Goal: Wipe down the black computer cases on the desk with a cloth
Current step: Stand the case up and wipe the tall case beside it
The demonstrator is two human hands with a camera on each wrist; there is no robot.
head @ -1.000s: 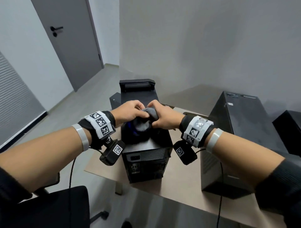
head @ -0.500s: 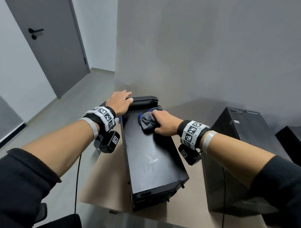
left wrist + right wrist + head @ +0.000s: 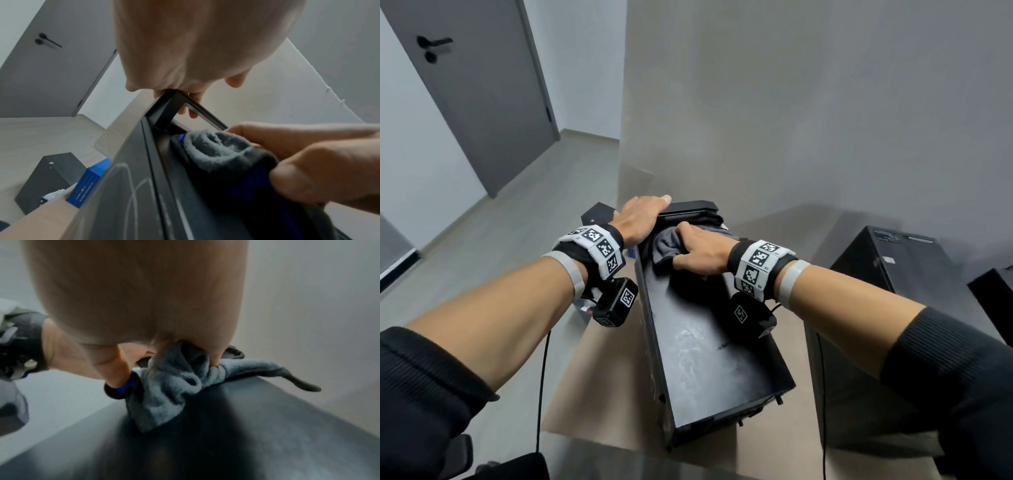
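Case: black computer case (image 3: 709, 346) stands on the counter (image 3: 606, 370), long axis running near to far, top smeared with streaks toward its near end.
Cloth: grey cloth (image 3: 666, 247) bunched on the far end of the top.
Right grip: right hand (image 3: 702, 251) fingers curled round the cloth, pressing it down.
Left grip: left hand (image 3: 642, 216) lies over the far left corner, fingers hooked on the edge, bracing.
Key relation: unwiped top lies nearward of the right hand, so the stroke likely pulls along the long axis.
Beyond: second black case (image 3: 893, 308) to the right.
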